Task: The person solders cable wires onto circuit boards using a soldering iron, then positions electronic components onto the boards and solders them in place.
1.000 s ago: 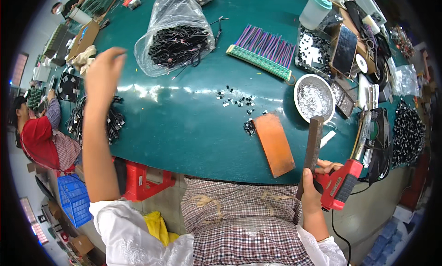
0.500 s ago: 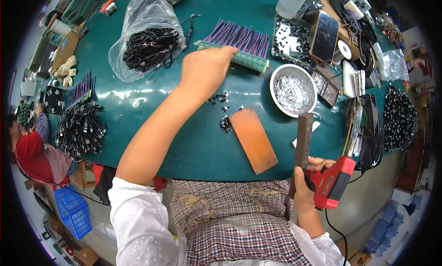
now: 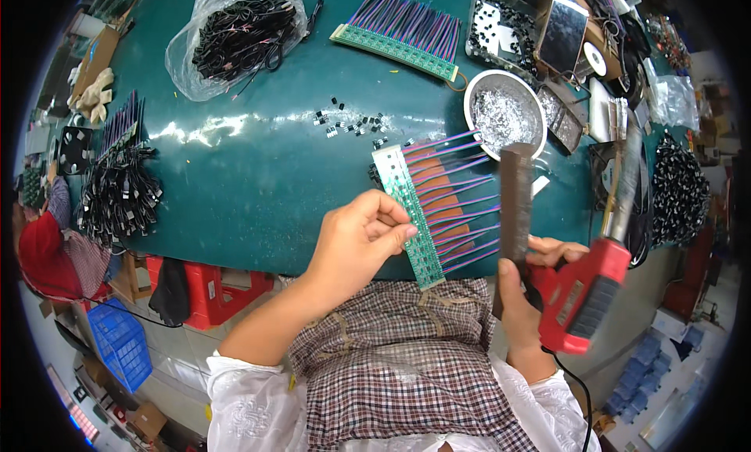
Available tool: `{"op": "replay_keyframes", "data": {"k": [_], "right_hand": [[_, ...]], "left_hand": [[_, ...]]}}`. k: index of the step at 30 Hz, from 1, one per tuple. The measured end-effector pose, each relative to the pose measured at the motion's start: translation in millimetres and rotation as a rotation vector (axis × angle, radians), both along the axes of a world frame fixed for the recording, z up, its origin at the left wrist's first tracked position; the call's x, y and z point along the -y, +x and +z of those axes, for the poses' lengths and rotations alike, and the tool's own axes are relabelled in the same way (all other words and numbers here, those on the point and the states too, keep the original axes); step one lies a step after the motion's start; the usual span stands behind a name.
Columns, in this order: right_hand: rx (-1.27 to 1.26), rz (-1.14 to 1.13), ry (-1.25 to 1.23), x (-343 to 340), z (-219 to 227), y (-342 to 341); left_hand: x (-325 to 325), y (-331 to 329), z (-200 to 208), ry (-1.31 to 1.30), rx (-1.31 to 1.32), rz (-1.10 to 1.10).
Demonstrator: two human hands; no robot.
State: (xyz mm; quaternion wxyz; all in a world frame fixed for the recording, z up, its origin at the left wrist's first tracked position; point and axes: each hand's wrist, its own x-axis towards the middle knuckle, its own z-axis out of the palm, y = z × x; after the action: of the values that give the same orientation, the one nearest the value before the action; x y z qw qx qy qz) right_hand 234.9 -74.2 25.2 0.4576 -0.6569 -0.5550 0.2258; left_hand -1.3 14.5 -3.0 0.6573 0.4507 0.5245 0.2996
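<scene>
My left hand (image 3: pixel 364 241) pinches the edge of a green circuit board strip (image 3: pixel 413 209), with pairs of purple and blue wires fanning out to its right. The strip lies tilted over an orange-brown plate (image 3: pixel 436 188), which it partly hides. My right hand (image 3: pixel 526 303) is closed around a red and black soldering gun (image 3: pixel 583 299) with a long metal tip, slightly blurred. A dark flat bar (image 3: pixel 515 202) stands along the thumb of that hand, seemingly gripped together with the gun. Beyond the bar sits a white bowl (image 3: pixel 471 112) with silvery flakes.
Another wired board stack (image 3: pixel 395 52) lies at the back, beside a clear bag (image 3: pixel 181 61) of black cables. Small black parts (image 3: pixel 352 125) are scattered mid-table. Cable bundles (image 3: pixel 117 190) lie at left. A tray (image 3: pixel 475 41) of black pieces stands back right. A person (image 3: pixel 55 249) sits far left.
My left hand has come back from the far board stack toward me, bringing one wired strip over the orange plate. The soldering gun has shifted slightly right; my right hand still holds it.
</scene>
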Motion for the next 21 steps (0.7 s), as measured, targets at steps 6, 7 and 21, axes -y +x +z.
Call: {"op": "replay_keyframes", "data": {"k": [6,7,21], "right_hand": [[0.298,0.125,0.269,-34,-28,-24],[0.221,0.162,0.311,-40,-31,-27],[0.431,0.119,0.248,-59,-38,-50]], "left_hand": [[8,0,-16,0.052,-0.039,0.012],[7,-1,-15,0.042,-0.039,0.015],[-7,-14,-10,0.261,-0.353,-0.195]]}}
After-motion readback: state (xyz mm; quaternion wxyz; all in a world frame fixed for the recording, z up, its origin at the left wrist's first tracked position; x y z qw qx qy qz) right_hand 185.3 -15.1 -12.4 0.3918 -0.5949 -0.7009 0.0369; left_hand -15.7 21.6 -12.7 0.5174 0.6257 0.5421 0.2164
